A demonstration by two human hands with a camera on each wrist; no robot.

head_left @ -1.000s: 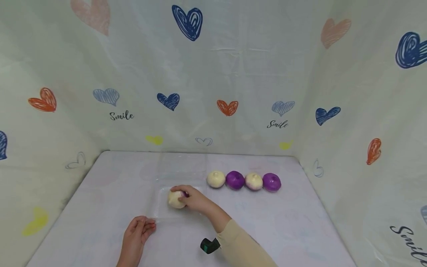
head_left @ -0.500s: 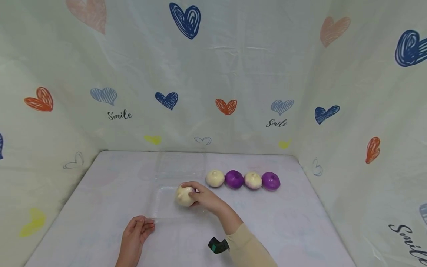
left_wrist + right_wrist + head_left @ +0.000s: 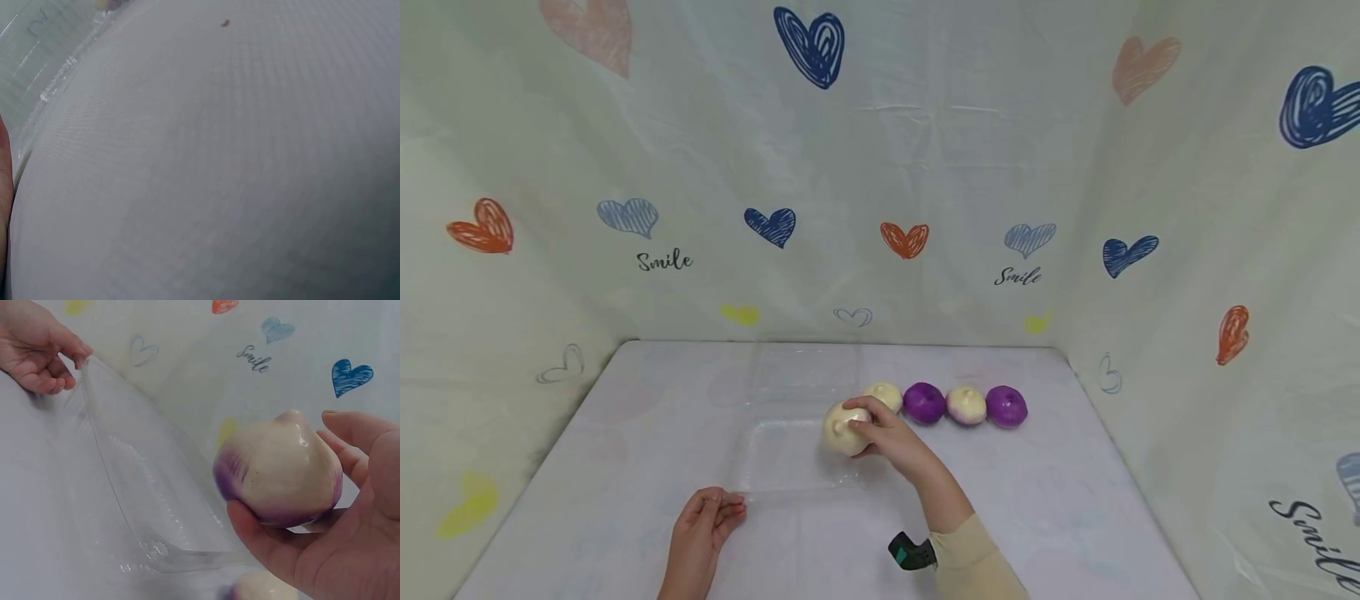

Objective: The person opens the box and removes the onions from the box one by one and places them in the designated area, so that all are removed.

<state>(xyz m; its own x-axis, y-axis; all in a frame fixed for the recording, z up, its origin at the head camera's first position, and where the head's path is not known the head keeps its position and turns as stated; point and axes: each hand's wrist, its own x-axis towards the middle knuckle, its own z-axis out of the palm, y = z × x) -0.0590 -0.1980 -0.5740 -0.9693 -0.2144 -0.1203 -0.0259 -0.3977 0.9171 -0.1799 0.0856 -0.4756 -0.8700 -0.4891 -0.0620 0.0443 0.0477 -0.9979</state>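
Observation:
My right hand (image 3: 887, 437) grips a cream turnip (image 3: 844, 429) with a purple-tinted base, held over the right side of a clear plastic clamshell box (image 3: 790, 495). In the right wrist view, curled fingers and the thumb surround the turnip (image 3: 278, 469). At the box's near left corner, my left hand (image 3: 703, 529) pinches the rim. That pinch also shows in the right wrist view, where the left hand (image 3: 40, 350) is at upper left. Only a sliver of a hand (image 3: 4, 194) enters the left wrist view.
Right of the box, two purple turnips (image 3: 923, 404) alternate with two cream ones (image 3: 966, 406) in a row; the leftmost is partly covered by my right hand. The box's lid (image 3: 805, 367) leans back. A heart-printed curtain (image 3: 880, 167) surrounds the white table (image 3: 1060, 500).
My right hand has carried the turnip up and rightward from the middle of the box toward its right side. The left hand stays at the box's corner.

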